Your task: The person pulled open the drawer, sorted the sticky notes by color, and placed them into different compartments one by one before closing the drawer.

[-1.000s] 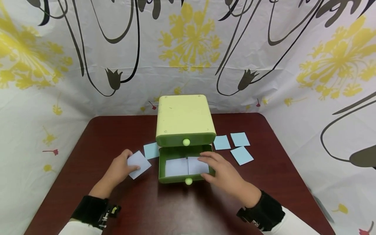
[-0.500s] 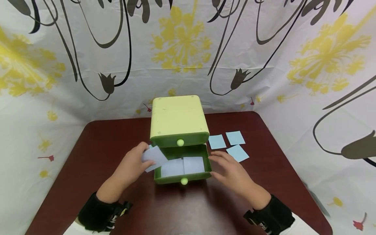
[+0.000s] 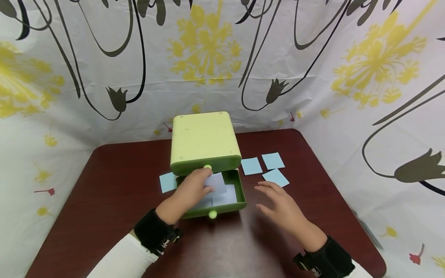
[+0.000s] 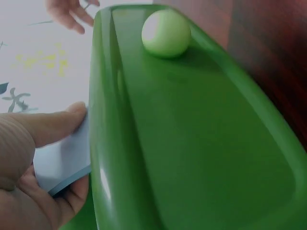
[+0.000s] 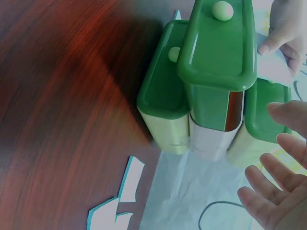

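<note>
Near frame centre, left hand (image 3: 189,190): pinched pale pad (image 3: 216,183) over drawer (image 3: 229,207).
Right hand (image 3: 283,210): fingers hung loosely apart, right of centre.
Blue pads (image 3: 252,166): four lay on desk (image 3: 114,189).

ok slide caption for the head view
Left hand holds a paper square over an open drawer; right hand hovers beside it.

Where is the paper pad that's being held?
In the head view, the paper pad is over the open drawer, gripped by the left hand and left of the right hand.

Pale-blue paper pad (image 3: 217,183), tilted over pulled-out green drawer (image 3: 227,209), 2 pads (image 3: 227,196) inside
</note>
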Available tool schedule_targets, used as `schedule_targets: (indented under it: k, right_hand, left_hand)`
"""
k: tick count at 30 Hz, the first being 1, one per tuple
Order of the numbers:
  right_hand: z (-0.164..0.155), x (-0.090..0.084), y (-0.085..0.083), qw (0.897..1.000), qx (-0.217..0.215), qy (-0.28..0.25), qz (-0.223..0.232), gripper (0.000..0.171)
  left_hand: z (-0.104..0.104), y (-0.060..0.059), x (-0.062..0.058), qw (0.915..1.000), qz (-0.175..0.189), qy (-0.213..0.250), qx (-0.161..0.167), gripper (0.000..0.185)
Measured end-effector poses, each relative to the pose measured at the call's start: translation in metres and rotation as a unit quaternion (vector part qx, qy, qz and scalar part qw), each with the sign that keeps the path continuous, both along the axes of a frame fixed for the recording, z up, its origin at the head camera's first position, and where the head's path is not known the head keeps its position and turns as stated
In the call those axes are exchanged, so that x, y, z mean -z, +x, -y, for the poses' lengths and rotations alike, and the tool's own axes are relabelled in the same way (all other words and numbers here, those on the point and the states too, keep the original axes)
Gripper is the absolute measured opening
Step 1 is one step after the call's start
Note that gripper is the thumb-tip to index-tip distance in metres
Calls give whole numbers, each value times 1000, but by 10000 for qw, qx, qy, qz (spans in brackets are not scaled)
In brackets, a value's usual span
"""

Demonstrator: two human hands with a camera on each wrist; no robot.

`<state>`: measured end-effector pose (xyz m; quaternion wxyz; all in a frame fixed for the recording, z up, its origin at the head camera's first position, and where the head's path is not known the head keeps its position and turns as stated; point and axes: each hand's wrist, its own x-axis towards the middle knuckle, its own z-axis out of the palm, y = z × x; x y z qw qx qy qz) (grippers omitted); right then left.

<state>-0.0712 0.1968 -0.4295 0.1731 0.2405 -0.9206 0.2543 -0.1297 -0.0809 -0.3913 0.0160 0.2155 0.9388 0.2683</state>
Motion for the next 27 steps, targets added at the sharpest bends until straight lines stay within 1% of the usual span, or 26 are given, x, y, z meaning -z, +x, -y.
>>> schedule_targets:
  k: [4, 7, 10, 13, 16, 22, 25, 27]
  right_hand:
    - [-4, 2, 1, 9999, 72, -24, 68, 55]
    - [-7, 2, 1, 9999, 101, -41, 130, 54]
    - [-7, 2, 1, 9998, 91, -71, 177, 54]
    - [-8, 2, 1, 9997, 109, -68, 229, 54]
    - [-8, 4, 1, 9995, 147, -51, 280, 54]
    - [-9, 6, 1, 9992, 202, -39, 348, 54]
    - [-10, 7, 1, 9989, 234, -26, 398, 54]
    - [-10, 8, 1, 9988, 251, -37, 429, 54]
  left_hand:
    - [-8, 2, 0, 9998, -188, -89, 5, 25]
    - [-12, 5, 2, 9996, -226, -188, 23, 22]
    - [-16, 7, 6, 9994, -179, -244, 183, 20]
    - [-22, 8, 10, 9986, -134, -263, 429, 20]
    - [-27, 5, 16, 9977, -32, -267, 620, 20]
    - [-36, -6, 28, 9944, 477, -201, 923, 28]
    - [-39, -9, 30, 9927, 637, -294, 978, 29]
    - [-41, -9, 30, 9928, 608, -392, 959, 31]
